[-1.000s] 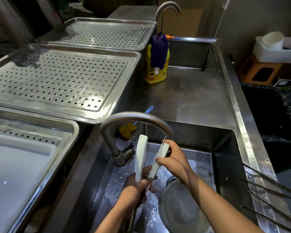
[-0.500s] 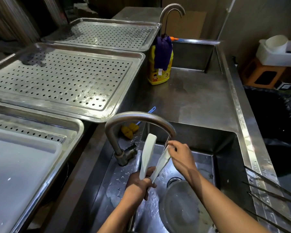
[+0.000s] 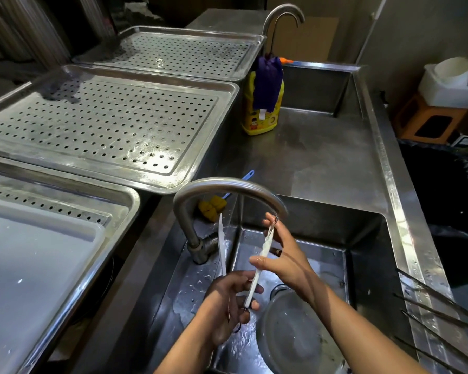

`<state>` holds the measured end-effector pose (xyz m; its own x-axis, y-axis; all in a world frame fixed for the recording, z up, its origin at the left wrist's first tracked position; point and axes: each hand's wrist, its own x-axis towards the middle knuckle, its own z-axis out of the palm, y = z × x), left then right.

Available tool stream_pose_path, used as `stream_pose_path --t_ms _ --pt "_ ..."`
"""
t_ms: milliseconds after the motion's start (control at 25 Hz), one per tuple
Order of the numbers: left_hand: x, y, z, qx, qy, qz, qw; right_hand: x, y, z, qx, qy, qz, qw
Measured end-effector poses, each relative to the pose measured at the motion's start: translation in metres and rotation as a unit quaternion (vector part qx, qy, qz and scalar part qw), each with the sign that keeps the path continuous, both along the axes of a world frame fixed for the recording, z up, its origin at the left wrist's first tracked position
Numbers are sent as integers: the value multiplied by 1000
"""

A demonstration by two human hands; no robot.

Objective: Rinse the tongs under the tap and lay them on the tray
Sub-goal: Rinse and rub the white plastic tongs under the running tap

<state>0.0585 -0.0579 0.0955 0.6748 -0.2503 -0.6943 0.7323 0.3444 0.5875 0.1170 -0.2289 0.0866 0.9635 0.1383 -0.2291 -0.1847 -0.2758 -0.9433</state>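
I read this as the rinse step, not yet the laying-down. The white plastic tongs (image 3: pixel 256 276) stand nearly upright over the left side of the sink (image 3: pixel 368 238), hinge end down and arms spread, with the tip of one arm right under the mouth of the tap (image 3: pixel 227 184). My left hand (image 3: pixel 229 303) has its fingers curled round the hinge end low in the basin. My right hand (image 3: pixel 288 261) pinches that arm between thumb and fingers, the forefinger reaching up to its tip. There is a glint of water there, though I cannot say how strongly it runs. The other arm stands free beside the tap's upright stem.

A round bowl (image 3: pixel 292 333) sits in the sink's near-right corner, below my right wrist. On the bench to the left lie perforated steel trays; the middle tray (image 3: pixel 106 125) is bare, and the nearest tray (image 3: pixel 130 195) carries a white board (image 3: pixel 33 255).

My judgement is that the far arm has yet to go under the stream. After that the right hand lets go, and the left lifts the tongs over the sink's left edge, flat onto a tray. I cannot tell which tray is meant.
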Motion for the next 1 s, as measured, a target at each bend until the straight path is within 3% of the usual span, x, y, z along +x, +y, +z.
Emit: stream_pose_path --t_ms 160,320,440,560,640,840,1000 --pt "-7 -1 -4 7 9 -26 1000 16 0 3 26 -35 -131 990" --pt "-12 -5 -13 41 6 -42 998 12 -2 4 163 42 -85 982" --pt "-17 -7 -20 100 9 -45 994 16 -17 12 170 69 -101 978" --pt "-16 -14 -24 173 -95 -40 979 18 -19 20 138 70 -127 980" --pt "-14 -17 -23 191 -137 -88 968 16 -16 23 143 78 -125 979" --pt "-6 -15 -16 102 -81 -110 985 4 -4 24 272 119 -73 952" --pt "-9 -18 -13 63 -62 -115 989 6 3 18 205 87 -83 971"
